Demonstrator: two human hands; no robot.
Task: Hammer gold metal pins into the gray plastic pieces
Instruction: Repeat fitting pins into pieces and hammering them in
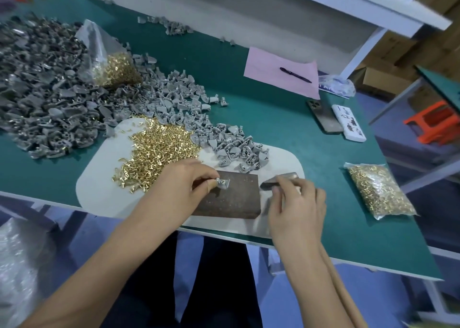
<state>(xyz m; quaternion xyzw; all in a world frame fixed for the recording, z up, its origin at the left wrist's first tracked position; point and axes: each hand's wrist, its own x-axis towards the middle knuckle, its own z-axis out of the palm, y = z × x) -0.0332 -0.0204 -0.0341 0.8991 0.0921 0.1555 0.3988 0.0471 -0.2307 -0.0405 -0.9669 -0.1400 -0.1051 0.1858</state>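
Small-parts assembly workshop or factory workstation. Green-matted tabletop (286, 118) with white edging carried bulk stock: a large heap of gray moulded plastic pieces (49, 98), a loose pile of small gold metal pins (159, 151) on a pale oval mat (99, 185), and clear plastic bags of pins (378, 190). White shelving frame (361, 11) stood behind; brown cardboard cartons (388, 51) were stacked beyond, an orange plastic stool (433, 123) nearby.
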